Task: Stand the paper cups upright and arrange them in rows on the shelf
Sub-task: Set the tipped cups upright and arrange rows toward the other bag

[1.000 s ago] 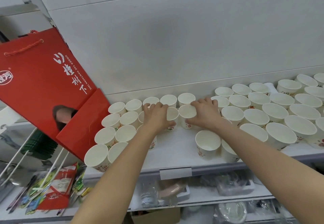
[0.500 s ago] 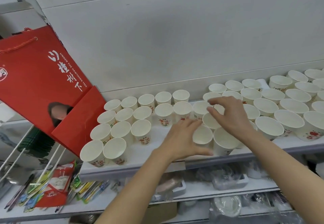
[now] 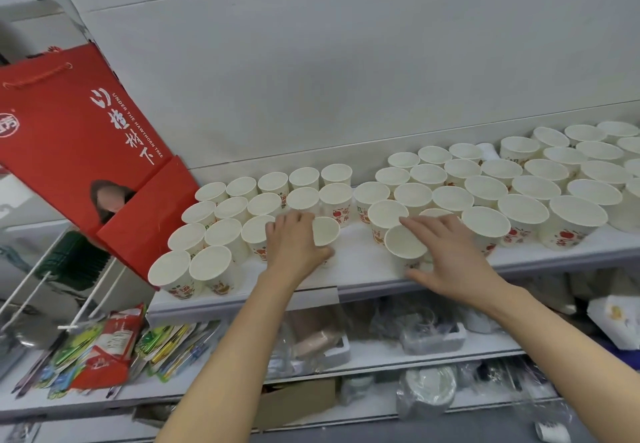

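Observation:
Many white paper cups with red fruit print stand upright in rows on the white shelf (image 3: 363,271), one group at the left (image 3: 221,234) and a larger one at the right (image 3: 519,193). My left hand (image 3: 294,247) grips a paper cup (image 3: 326,231) at the front right corner of the left group, thumb below it. My right hand (image 3: 450,257) holds another paper cup (image 3: 405,245) near the shelf's front edge, index finger along its rim and thumb under it, just in front of the right group. A bare strip of shelf separates the two held cups.
A red paper gift bag (image 3: 79,151) leans at the left, touching the leftmost cups. Lower shelves hold colourful packets (image 3: 104,349), plastic-wrapped items (image 3: 426,335) and a cardboard box (image 3: 298,404). A grey wall panel backs the shelf.
My left hand moved left with a cup from the middle front to the edge of the left group. My right hand came down from the second row onto a cup near the front edge.

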The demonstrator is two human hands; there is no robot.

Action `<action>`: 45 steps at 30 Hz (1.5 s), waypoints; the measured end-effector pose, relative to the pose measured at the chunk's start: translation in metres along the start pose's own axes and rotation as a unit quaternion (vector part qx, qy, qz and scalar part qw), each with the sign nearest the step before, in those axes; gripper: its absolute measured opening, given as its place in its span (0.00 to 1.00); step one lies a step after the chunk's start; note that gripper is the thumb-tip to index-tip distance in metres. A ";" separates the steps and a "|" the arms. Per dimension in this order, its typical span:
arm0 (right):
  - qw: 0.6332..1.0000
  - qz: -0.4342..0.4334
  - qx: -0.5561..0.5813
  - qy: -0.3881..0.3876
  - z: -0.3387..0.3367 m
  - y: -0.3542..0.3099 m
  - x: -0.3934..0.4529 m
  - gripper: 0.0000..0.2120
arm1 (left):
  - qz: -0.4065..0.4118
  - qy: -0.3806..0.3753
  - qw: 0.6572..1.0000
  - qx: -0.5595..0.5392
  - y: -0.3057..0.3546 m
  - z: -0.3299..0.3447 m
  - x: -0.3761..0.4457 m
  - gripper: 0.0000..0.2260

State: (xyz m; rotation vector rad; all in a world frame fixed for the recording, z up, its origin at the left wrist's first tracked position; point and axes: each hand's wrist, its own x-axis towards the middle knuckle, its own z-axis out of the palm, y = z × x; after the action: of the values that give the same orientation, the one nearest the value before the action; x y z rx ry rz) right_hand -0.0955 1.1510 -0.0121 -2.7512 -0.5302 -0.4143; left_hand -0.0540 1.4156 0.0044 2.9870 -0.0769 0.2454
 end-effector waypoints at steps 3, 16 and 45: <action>0.999 -0.008 -0.041 -0.013 0.001 -0.003 0.005 0.41 | 0.010 -0.009 1.000 0.016 -0.002 -0.003 -0.002 0.35; 0.996 -0.048 0.033 0.066 0.023 -0.043 0.025 0.34 | 0.046 0.009 0.995 0.083 -0.006 -0.005 0.009 0.29; 0.987 0.001 -0.151 0.055 0.073 -0.069 0.079 0.18 | 0.072 0.054 0.996 0.030 -0.025 0.011 0.021 0.27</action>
State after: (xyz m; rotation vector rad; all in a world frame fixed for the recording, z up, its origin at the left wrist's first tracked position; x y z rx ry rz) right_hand -0.0369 1.2617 -0.0354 -2.9912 -0.4711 -0.6939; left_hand -0.0297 1.4373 -0.0063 3.0238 -0.2783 0.4311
